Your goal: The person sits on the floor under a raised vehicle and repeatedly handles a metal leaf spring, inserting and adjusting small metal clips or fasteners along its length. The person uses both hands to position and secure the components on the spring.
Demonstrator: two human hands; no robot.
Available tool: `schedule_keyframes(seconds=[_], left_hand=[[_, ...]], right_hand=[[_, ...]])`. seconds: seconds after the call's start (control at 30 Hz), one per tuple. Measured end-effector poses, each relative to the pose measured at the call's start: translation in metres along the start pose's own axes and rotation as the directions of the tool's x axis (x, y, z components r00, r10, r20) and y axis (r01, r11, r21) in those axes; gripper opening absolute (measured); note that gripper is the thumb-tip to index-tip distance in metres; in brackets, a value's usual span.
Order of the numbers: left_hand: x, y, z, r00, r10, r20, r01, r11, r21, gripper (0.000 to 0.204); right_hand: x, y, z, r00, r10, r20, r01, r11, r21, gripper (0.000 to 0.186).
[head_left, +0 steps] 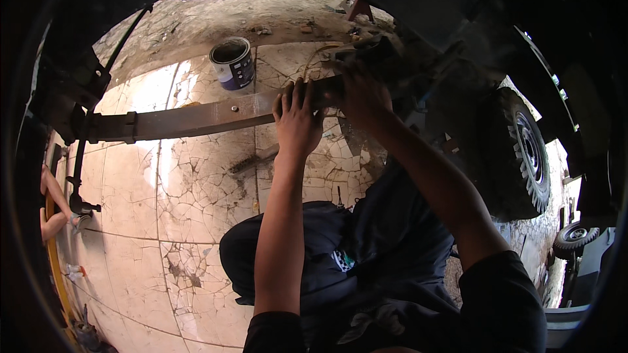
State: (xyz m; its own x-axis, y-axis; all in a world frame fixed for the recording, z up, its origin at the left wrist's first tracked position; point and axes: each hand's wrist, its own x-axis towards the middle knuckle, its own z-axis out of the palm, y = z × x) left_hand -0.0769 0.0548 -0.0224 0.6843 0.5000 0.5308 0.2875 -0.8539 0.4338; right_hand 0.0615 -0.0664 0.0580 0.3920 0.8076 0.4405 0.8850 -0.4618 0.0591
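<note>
My left hand point(297, 117) lies over a long steel leaf spring point(196, 117) under a dark vehicle chassis, its fingers curled across the top. Just to the right, my right hand point(363, 101) reaches into shadow at the spring's right end, fingers bent; what they grip is too dark to make out. Beyond the spring stands an open paint can point(232, 65) with a dark label. A long dark object point(245, 163) lies on the cracked tiles point(124, 196) below the spring.
Another person's bare limbs point(55, 202) show at the far left beside a metal fitting point(85, 208). A large tyre point(526, 157) stands at the right, with another wheel point(574, 238) farther out. A red stand point(358, 9) is at the back. My knees are on the floor.
</note>
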Motion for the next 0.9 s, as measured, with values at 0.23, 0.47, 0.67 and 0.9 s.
schedule_keyframes(seconds=[0.23,0.47,0.67,0.9], left_hand=[[0.0,0.002,-0.003,1.0,-0.024,0.014,0.023,0.998,0.064,0.091],[-0.003,-0.007,-0.007,1.0,-0.001,0.007,0.001,0.999,0.046,0.094],[0.001,0.007,0.001,1.0,-0.012,0.023,0.011,0.999,0.037,0.097],[-0.001,-0.001,-0.006,0.999,-0.03,0.01,0.03,0.998,0.06,0.097]], right_hand=[[-0.005,-0.004,-0.013,0.998,-0.016,0.053,0.017,1.0,-0.01,0.082],[-0.001,-0.017,-0.027,0.997,-0.071,0.026,0.068,0.993,0.096,0.078],[0.002,0.013,0.012,0.993,-0.104,-0.05,0.097,0.987,-0.125,0.091],[-0.011,-0.019,-0.039,0.99,-0.11,0.087,0.116,0.991,-0.066,0.079]])
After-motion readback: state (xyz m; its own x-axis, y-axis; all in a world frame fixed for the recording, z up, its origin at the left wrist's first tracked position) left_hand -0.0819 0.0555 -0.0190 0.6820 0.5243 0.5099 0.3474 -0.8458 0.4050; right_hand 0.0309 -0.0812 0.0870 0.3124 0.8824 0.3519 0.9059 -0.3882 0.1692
